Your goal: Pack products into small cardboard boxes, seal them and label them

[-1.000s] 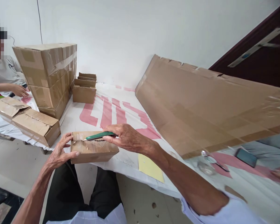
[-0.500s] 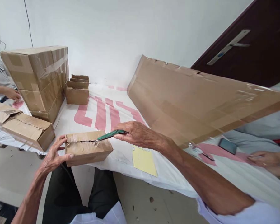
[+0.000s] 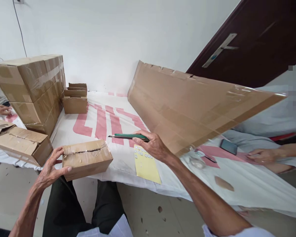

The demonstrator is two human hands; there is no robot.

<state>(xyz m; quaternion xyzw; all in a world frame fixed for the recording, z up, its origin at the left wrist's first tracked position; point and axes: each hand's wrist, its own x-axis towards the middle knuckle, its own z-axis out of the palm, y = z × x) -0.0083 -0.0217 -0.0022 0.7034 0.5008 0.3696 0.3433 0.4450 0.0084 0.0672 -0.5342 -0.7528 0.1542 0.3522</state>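
My left hand (image 3: 49, 168) grips the left end of a small cardboard box (image 3: 88, 164) at the table's front edge, thumb on the near side and fingers at the back. Along the box's top runs a ragged slit where the tape is cut and the cardboard frayed. A green utility knife (image 3: 128, 135) with its blade out to the left is held in my right hand (image 3: 153, 144). The blade is in the air, up and to the right of the box, apart from it. A yellow sheet with small pale stickers (image 3: 145, 164) lies below my right hand.
Taped cartons (image 3: 32, 92) are stacked at the left, with a long carton (image 3: 22, 143) before them. An open divided box (image 3: 75, 103) stands near the wall. A large cardboard panel (image 3: 182, 108) leans at the right. Other people's hands (image 3: 266, 155) and a phone (image 3: 228, 146) are beyond it.
My right hand has lifted the utility knife out of the box's slit and drawn it to the right. My left hand keeps its hold on the box. The view has shifted slightly right.
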